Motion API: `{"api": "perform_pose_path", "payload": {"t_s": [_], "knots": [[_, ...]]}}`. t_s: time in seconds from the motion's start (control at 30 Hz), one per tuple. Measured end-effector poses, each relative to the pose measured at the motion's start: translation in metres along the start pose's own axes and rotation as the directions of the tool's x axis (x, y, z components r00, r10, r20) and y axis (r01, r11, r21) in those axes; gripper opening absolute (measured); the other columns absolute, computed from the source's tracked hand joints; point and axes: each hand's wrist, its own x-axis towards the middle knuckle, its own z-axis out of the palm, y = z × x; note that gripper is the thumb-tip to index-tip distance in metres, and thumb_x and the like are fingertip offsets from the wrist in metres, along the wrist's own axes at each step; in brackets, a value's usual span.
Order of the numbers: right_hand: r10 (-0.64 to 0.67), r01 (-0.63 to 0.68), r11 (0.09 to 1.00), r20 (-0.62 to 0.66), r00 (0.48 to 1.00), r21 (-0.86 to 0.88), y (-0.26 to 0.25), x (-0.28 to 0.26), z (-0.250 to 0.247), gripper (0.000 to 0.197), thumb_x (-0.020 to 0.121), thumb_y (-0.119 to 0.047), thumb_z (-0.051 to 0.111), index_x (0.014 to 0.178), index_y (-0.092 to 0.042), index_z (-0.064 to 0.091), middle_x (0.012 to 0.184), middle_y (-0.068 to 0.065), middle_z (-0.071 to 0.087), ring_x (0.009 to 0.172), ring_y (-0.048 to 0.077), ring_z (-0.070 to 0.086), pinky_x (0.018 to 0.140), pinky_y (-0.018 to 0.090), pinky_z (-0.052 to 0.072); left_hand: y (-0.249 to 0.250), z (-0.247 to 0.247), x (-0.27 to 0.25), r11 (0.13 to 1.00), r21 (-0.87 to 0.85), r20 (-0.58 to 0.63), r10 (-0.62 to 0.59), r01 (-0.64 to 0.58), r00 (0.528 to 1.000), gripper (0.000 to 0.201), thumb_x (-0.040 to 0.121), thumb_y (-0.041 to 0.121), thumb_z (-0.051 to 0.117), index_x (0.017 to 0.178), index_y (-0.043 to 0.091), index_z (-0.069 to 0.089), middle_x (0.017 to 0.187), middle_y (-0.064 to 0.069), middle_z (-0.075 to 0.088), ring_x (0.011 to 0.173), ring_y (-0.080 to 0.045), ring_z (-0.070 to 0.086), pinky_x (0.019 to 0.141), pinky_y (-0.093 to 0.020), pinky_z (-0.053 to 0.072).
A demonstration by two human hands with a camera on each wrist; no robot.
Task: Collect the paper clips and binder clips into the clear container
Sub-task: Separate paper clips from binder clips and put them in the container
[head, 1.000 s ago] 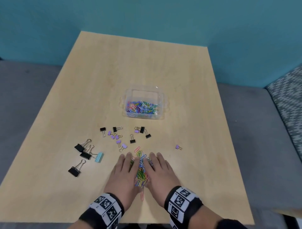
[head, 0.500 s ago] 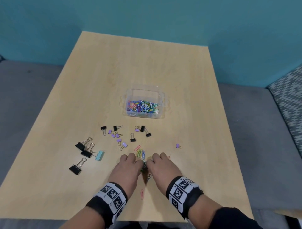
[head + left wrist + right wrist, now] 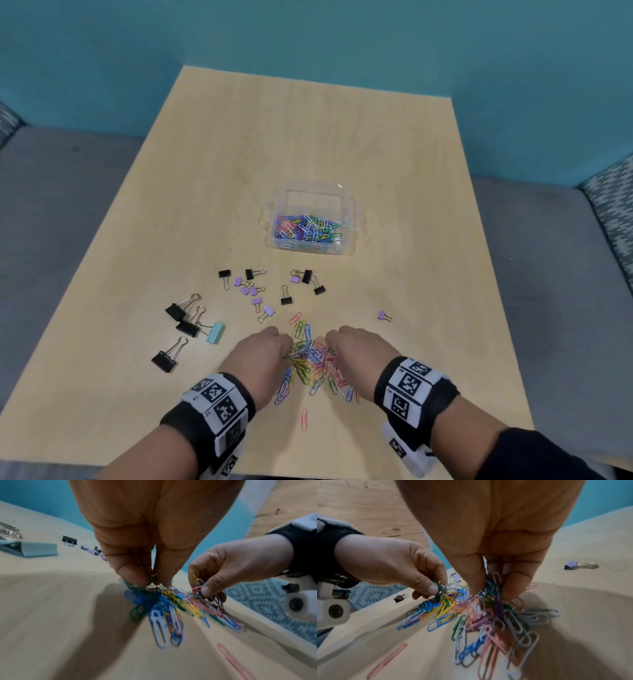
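A heap of coloured paper clips (image 3: 310, 363) lies near the table's front edge, between my hands. My left hand (image 3: 260, 356) pinches a bunch of clips from the heap's left side (image 3: 152, 584). My right hand (image 3: 356, 353) pinches clips on the right side (image 3: 489, 586). The clear container (image 3: 310, 222) stands beyond them at mid-table, holding several paper clips. Black, purple and one light-blue binder clip (image 3: 215, 333) lie scattered between the container and my hands. One pink paper clip (image 3: 303, 419) lies alone close to me.
A single purple binder clip (image 3: 383, 316) sits to the right of the heap. Larger black binder clips (image 3: 166, 356) lie at the left. The wooden table (image 3: 308, 137) is bordered by grey seating and a teal wall.
My hands went from lying flat over the heap to curling and pinching clips. They have drawn apart and lifted a little, and the heap shows between them.
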Motion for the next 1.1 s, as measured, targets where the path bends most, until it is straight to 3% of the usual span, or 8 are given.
{"api": "perform_pose_path", "payload": {"t_s": [0.17, 0.4, 0.57, 0.7, 0.77, 0.9, 1.03, 1.1], "knots": [[-0.031, 0.027, 0.997, 0.061, 0.998, 0.073, 0.002, 0.005, -0.033, 0.007, 0.092, -0.017, 0.048, 0.086, -0.016, 0.045, 0.083, 0.004, 0.052, 0.074, 0.025, 0.051, 0.055, 0.033, 0.034, 0.003, -0.044, 0.003, 0.994, -0.100, 0.124, 0.045, -0.033, 0.991, 0.004, 0.086, 0.030, 0.058, 0.082, 0.028, 0.057, 0.085, 0.008, 0.054, 0.078, -0.013, 0.052, 0.065, -0.025, 0.037], [0.025, 0.015, 0.962, -0.143, 0.989, 0.273, 0.016, 0.051, -0.124, 0.013, 0.089, -0.022, 0.056, 0.081, -0.013, 0.053, 0.077, 0.006, 0.061, 0.069, 0.024, 0.062, 0.060, 0.033, 0.048, -0.003, -0.128, 0.065, 0.935, -0.355, -0.069, -0.024, -0.002, 0.997, 0.010, 0.079, 0.021, 0.069, 0.071, 0.025, 0.064, 0.061, 0.007, 0.062, 0.050, -0.008, 0.055, 0.053, -0.025, 0.046], [0.097, -0.076, 0.992, -0.231, 0.968, 0.099, 0.026, 0.107, -0.168, 0.014, 0.089, -0.018, 0.055, 0.079, -0.015, 0.045, 0.075, 0.002, 0.052, 0.072, 0.025, 0.051, 0.052, 0.030, 0.033, -0.002, -0.160, 0.126, 0.993, -0.114, -0.249, -0.066, 0.038, 0.966, 0.005, 0.084, 0.026, 0.061, 0.081, 0.023, 0.063, 0.079, 0.002, 0.063, 0.073, -0.019, 0.056, 0.061, -0.027, 0.037], [0.118, -0.103, 0.992, -0.219, 0.969, 0.077, 0.021, 0.127, -0.175, 0.017, 0.091, -0.022, 0.055, 0.105, -0.015, 0.056, 0.098, 0.005, 0.062, 0.089, 0.026, 0.058, 0.069, 0.033, 0.047, 0.001, -0.153, 0.149, 0.993, -0.105, -0.250, -0.077, 0.053, 0.965, 0.023, 0.085, 0.029, 0.060, 0.107, 0.023, 0.065, 0.106, -0.004, 0.061, 0.089, -0.022, 0.058, 0.075, -0.032, 0.045], [0.129, -0.108, 0.989, -0.233, 0.964, 0.102, 0.025, 0.120, -0.169, 0.036, 0.091, -0.027, 0.054, 0.124, -0.014, 0.053, 0.118, 0.009, 0.059, 0.102, 0.027, 0.057, 0.084, 0.037, 0.048, -0.004, -0.145, 0.142, 0.995, -0.093, -0.285, -0.065, 0.040, 0.956, 0.040, 0.086, 0.033, 0.061, 0.124, 0.022, 0.057, 0.117, -0.007, 0.054, 0.100, -0.026, 0.056, 0.085, -0.035, 0.046], [0.045, -0.043, 0.999, -0.303, 0.952, 0.012, 0.031, 0.071, -0.129, 0.031, 0.092, -0.028, 0.047, 0.118, -0.014, 0.054, 0.111, 0.010, 0.056, 0.098, 0.030, 0.056, 0.082, 0.040, 0.047, -0.018, -0.113, 0.084, 0.989, -0.113, -0.377, 0.047, -0.097, 0.925, 0.035, 0.085, 0.029, 0.062, 0.120, 0.021, 0.060, 0.111, -0.007, 0.056, 0.100, -0.027, 0.054, 0.087, -0.037, 0.045], [-0.071, 0.071, 0.997, 0.001, 0.997, -0.003, 0.026, -0.006, -0.053, 0.021, 0.092, -0.027, 0.040, 0.108, -0.021, 0.052, 0.102, 0.003, 0.054, 0.093, 0.026, 0.053, 0.078, 0.039, 0.046, -0.019, -0.050, -0.002, 0.952, -0.230, -0.040, 0.197, -0.201, 0.980, 0.026, 0.086, 0.038, 0.052, 0.107, 0.030, 0.064, 0.100, 0.014, 0.055, 0.091, -0.005, 0.056, 0.086, -0.029, 0.047], [-0.110, 0.113, 0.994, 0.157, 0.982, -0.013, 0.021, -0.036, -0.019, 0.020, 0.089, -0.024, 0.037, 0.102, -0.022, 0.052, 0.102, 0.004, 0.053, 0.093, 0.028, 0.052, 0.077, 0.039, 0.045, -0.011, -0.022, -0.031, 0.911, -0.346, 0.138, 0.287, -0.225, 0.948, 0.024, 0.087, 0.034, 0.052, 0.107, 0.031, 0.065, 0.101, 0.019, 0.058, 0.094, 0.004, 0.055, 0.088, -0.017, 0.042]]}}
